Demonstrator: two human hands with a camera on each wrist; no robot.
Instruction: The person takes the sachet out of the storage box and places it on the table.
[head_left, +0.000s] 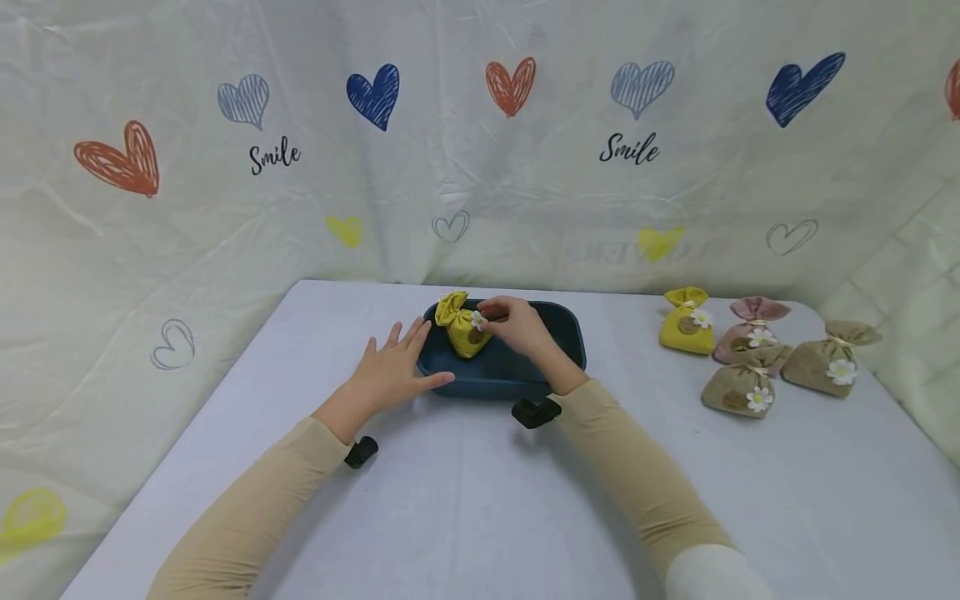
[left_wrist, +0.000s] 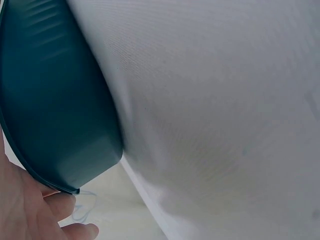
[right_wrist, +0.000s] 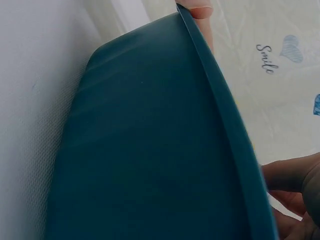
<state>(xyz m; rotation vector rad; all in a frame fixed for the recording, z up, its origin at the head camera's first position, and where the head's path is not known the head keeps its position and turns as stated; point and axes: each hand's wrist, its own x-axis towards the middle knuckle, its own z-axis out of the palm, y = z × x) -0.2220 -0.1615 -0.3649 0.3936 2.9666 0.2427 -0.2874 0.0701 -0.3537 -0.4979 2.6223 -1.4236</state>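
A yellow drawstring pouch (head_left: 467, 337) with a white flower and a brown round patch is inside the left part of a dark teal plastic bin (head_left: 495, 388). My right hand (head_left: 521, 327) reaches over the bin, thumb and fingertips pinching the pouch beside its flower. In the right wrist view the bin wall (right_wrist: 150, 135) hides the pouch, and only part of the right hand (right_wrist: 295, 195) shows behind the rim. With fingers spread, my left hand (head_left: 390, 371) rests at the bin's left rim. The left wrist view shows its fingers (left_wrist: 60, 205) by the rim corner.
To the right stand another yellow pouch (head_left: 687, 325), a pink pouch (head_left: 742, 333), and two tan pouches, one nearer (head_left: 738, 387) and one farther right (head_left: 821, 362). A white table (head_left: 465, 500) lies beneath, with a heart-printed curtain (head_left: 555, 183) behind.
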